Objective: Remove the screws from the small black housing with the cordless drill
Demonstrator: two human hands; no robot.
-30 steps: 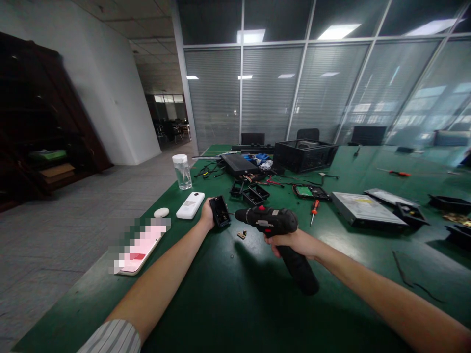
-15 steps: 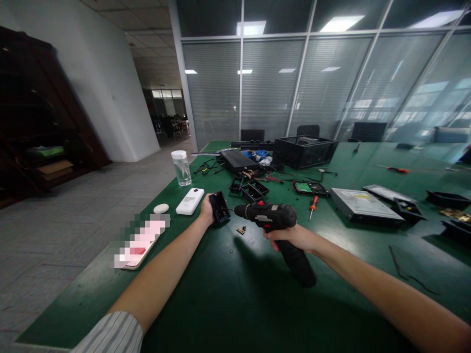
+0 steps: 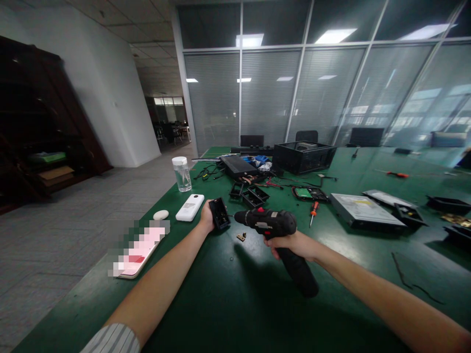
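Observation:
My left hand grips a small black open-fronted plastic housing by its left side, tilted above the table. Small parts glint inside it, too tiny to make out. In my right hand is a black cordless drill, held by its grip with the chuck pointing left. The thin bit reaches to the housing's right edge; whether it touches a screw cannot be seen. Just below the chuck, a small brass-coloured metal piece lies on the green table.
Black frames, a black case and cables lie toward the back. To the right are an orange screwdriver, a green circuit board and an optical drive. A phone, white power bank and clear bottle stand left.
The view has tipped slightly upward, so the scene sits lower. Both hands keep the same hold, and the drill bit stays by the housing's right edge.

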